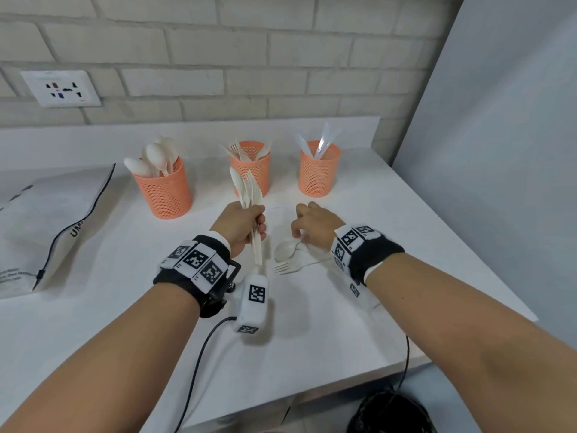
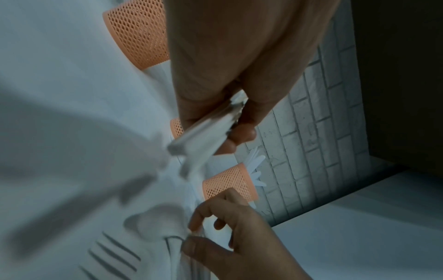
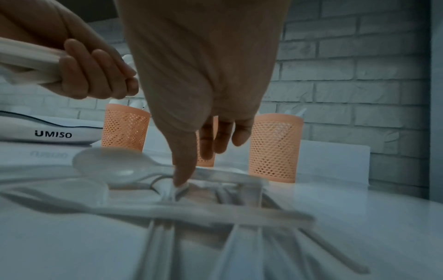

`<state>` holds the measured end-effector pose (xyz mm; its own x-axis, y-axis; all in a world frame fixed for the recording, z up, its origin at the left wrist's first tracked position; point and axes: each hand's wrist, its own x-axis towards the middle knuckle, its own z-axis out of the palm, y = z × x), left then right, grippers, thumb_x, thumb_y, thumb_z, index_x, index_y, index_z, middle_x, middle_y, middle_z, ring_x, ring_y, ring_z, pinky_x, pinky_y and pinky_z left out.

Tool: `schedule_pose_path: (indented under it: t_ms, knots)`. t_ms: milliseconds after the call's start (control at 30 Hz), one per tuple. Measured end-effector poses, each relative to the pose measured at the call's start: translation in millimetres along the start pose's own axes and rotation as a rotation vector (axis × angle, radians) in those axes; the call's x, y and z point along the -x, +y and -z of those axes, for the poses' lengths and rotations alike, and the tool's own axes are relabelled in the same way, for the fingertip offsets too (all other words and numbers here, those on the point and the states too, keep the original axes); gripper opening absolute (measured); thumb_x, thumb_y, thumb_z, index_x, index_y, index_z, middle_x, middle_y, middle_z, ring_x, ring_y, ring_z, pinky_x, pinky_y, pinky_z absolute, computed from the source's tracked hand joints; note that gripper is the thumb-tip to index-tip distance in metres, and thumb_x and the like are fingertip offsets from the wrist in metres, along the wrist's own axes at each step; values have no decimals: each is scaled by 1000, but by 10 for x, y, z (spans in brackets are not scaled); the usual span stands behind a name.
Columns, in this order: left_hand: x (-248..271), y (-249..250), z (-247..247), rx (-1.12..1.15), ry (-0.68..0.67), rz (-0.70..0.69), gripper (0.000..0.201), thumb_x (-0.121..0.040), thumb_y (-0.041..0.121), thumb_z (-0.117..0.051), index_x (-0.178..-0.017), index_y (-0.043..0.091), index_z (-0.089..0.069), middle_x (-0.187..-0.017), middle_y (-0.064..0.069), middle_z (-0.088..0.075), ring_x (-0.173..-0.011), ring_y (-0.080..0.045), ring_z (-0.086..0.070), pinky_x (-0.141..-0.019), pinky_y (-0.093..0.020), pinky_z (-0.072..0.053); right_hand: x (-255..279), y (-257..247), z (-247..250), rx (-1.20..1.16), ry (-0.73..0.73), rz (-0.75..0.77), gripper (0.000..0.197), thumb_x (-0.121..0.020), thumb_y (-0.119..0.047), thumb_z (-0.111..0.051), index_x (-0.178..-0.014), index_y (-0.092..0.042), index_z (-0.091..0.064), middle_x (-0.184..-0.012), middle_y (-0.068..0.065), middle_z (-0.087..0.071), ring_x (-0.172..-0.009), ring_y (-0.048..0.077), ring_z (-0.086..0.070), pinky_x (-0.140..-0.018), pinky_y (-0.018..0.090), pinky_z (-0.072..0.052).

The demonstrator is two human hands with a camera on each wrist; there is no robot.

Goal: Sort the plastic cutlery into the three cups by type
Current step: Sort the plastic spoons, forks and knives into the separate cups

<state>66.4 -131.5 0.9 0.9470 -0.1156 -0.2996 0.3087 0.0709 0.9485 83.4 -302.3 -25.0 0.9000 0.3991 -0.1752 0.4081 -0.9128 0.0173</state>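
Head view shows the left hand clenched around a bundle of white plastic knives, held upright above the white table, blades pointing toward the cups. The right hand reaches down to the loose cutlery lying between the two hands; in the right wrist view its thumb tip presses on the handle of a clear plastic spoon, while the other fingers hang curled just above, so whether they pinch it I cannot tell. A white plastic fork lies flat on the table just beside the spoon, tines pointing left.

Three orange mesh cups stand in a row near the brick wall. The left cup holds white spoons, the middle cup holds forks, and the right cup holds clear knives. A white bag lies at the table's left edge.
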Motion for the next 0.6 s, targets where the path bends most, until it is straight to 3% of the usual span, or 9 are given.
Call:
schedule_pose_path:
  t_ms: [100, 200, 267, 300, 367, 433, 500, 533, 600]
  knots:
    - [20, -6, 31, -10, -4, 2, 16, -96, 7, -42, -81, 11, -46, -61, -3, -43, -41, -9, -42, -53, -25, -44, 42, 34, 56, 66, -4, 10, 12, -90, -6, -48, -98, -13, -54, -111, 9, -53, -105, 27, -44, -88, 36, -33]
    - [13, 1, 64, -20, -8, 4, 15, -97, 7, -43, -83, 11, -46, -62, -3, -43, -45, -11, -42, -53, -26, -44, 185, 149, 132, -129, 20, -167, 5, -93, -7, -41, -93, -11, -39, -93, 10, -53, -85, 26, -46, -88, 37, -37]
    - [-3, 4, 63, -23, -14, 8, 15, -97, 7, -43, -83, 11, -46, -62, -3, -43, -48, -13, -41, -55, -27, -44, 263, 241, 86, -271, 24, -347, 14, -92, -3, -41, -106, -5, -44, -107, 16, -53, -91, 28, -50, -80, 34, -37]
    - [-8, 5, 53, -26, -24, 11, 15, -96, 7, -43, -82, 11, -46, -62, -3, -43, -48, -13, -41, -55, -27, -44, 289, 277, 34, -296, 16, -426, 22, -92, -3, -42, -113, -1, -45, -117, 18, -51, -100, 31, -52, -81, 35, -40]
    - [-12, 1, 16, -43, -48, 15, 16, -96, 7, -43, -81, 11, -45, -62, -3, -43, -45, -12, -42, -54, -26, -45, 349, 271, -75, -289, -33, -523, 33, -95, -19, -45, -122, 1, -45, -127, 18, -46, -113, 34, -50, -93, 39, -41]
    - [-14, -7, -28, -57, -69, 20, 16, -96, 7, -43, -80, 11, -45, -62, -3, -43, -42, -10, -42, -53, -26, -45, 401, 221, -147, -298, -115, -508, 61, -86, -50, -53, -124, -4, -43, -123, 11, -44, -112, 30, -50, -96, 40, -40]
    - [-18, -14, -64, -60, -79, 25, 17, -96, 7, -44, -80, 11, -45, -62, -3, -43, -42, -10, -42, -53, -26, -45, 438, 117, -153, -288, -138, -465, 78, -67, -63, -65, -120, -11, -42, -109, 4, -42, -99, 22, -49, -84, 37, -45]
    - [-19, -15, -76, -63, -83, 26, 17, -96, 7, -44, -80, 11, -45, -62, -4, -43, -42, -11, -42, -53, -26, -45, 442, 62, -151, -254, -142, -450, 77, -63, -59, -70, -118, -12, -41, -105, 3, -41, -95, 20, -47, -78, 35, -45]
    - [-22, -14, -88, -69, -89, 30, 18, -96, 7, -44, -79, 11, -45, -61, -3, -43, -42, -10, -42, -51, -25, -45, 383, -23, -160, -235, -147, -441, 60, -71, -39, -72, -114, -8, -44, -104, 6, -44, -92, 21, -50, -69, 30, -43]
